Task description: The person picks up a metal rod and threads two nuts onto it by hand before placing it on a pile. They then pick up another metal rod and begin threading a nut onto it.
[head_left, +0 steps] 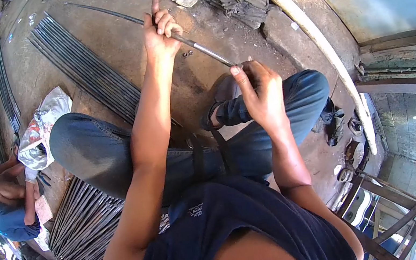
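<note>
Closest to the camera, the dark shirt [203, 239] sloped down to crossed legs in jeans [96, 147], leaving the space ahead open for both hands. A long rod [119, 16] ran slantwise from the upper left to the upper middle of the frame. The left hand [163, 33] had its lower fingers curled round the shaft, one finger raised free, apparently to steady the long length. The right hand [263, 86] had thumb and fingers pinched together at the end of the threads [212, 53], likely for fine control; whether something small sat between them could not be told. Two small rings [188, 54] lay within easy reach on the floor [186, 98], beside a lined-up bundle of rods [86, 65].
</note>
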`<state>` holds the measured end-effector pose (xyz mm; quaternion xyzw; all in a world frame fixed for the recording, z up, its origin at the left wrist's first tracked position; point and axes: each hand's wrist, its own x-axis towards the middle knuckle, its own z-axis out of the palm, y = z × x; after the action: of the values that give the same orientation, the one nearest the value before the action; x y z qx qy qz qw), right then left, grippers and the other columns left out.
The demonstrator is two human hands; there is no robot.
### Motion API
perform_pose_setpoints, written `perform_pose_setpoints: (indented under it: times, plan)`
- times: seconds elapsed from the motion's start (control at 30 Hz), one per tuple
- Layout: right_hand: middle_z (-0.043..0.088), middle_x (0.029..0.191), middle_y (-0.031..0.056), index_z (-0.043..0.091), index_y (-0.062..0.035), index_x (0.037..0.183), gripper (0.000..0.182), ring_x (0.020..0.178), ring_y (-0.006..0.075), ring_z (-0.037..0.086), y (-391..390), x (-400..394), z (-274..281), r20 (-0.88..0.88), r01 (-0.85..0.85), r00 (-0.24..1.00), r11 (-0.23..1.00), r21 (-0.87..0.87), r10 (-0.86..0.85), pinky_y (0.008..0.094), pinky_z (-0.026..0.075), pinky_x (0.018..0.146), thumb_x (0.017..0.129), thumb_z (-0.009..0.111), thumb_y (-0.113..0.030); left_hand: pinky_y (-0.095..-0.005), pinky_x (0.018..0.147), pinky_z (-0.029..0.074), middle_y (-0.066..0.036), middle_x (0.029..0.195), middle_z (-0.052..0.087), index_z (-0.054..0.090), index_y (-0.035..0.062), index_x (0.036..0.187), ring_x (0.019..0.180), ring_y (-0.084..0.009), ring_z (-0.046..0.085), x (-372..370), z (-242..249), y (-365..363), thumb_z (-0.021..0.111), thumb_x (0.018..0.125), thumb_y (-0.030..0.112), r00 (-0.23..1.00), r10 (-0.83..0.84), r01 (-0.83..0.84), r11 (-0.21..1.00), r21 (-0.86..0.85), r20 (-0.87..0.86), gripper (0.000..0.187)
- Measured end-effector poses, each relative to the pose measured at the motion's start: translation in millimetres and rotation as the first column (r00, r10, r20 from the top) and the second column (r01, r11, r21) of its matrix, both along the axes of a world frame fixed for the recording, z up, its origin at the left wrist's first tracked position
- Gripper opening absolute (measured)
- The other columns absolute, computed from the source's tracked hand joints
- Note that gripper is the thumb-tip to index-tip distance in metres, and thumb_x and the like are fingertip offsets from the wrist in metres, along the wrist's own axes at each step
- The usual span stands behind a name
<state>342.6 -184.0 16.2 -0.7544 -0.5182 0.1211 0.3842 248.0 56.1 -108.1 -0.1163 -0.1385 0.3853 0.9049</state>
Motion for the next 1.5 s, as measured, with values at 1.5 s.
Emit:
perform_pose_setpoints:
  times: [1.5]
  plan:
    - [0.06,0.082,0.0166,0.061,0.0016,0.095,0.019,0.065,0.0309,0.062,-9,2,-25,0.075,-0.048,0.996,0.99,0.134,0.039,0.0372,0.05,0.06,0.082,0.071,-0.008,-0.0216,0.037,0.021,0.004,0.061,0.031,0.058,0.0008,0.117,0.042,-0.0067,0.027,3,-10,-4,0.025,0.104,0.047,0.999,-0.011,0.009,0.998,-0.06,-0.036,0.058]
